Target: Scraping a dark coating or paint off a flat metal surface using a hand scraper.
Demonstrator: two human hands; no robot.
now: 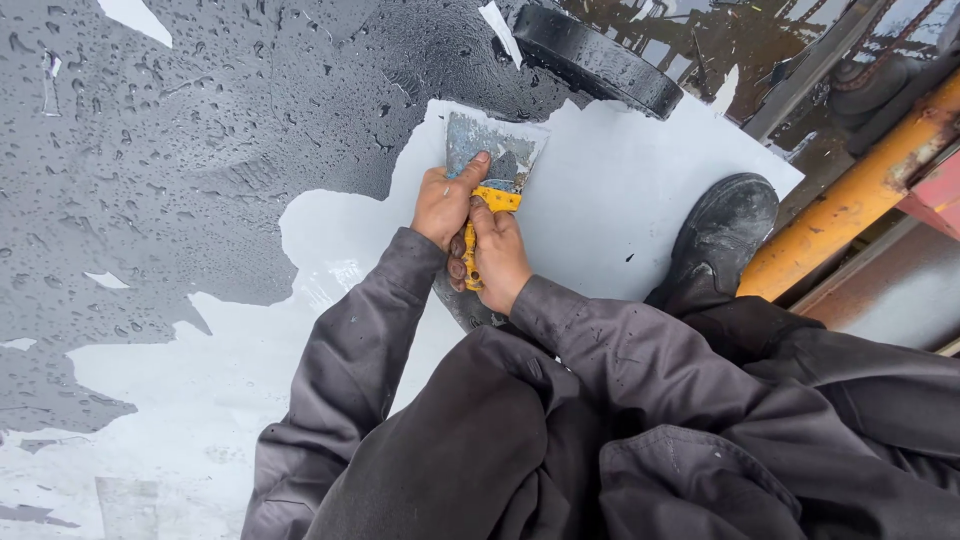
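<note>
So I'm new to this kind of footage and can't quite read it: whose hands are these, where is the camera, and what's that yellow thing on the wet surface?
The camera is worn on a person's head and looks straight down, so you see their own arms in grey sleeves and their knees in grey work clothes. Both bare hands grip one tool: a scraper with a yellow handle and a wide flat metal blade. The left hand presses a finger onto the blade, and the right hand wraps the handle below it. The blade rests on a wet surface with a dark grey coating covered in water drops; around and below the hands lies a pale bare patch without that coating. The person's black boot stands on the pale patch to the right. Beyond it runs a rusty orange pipe, and a black curved rim lies at the top.
</note>
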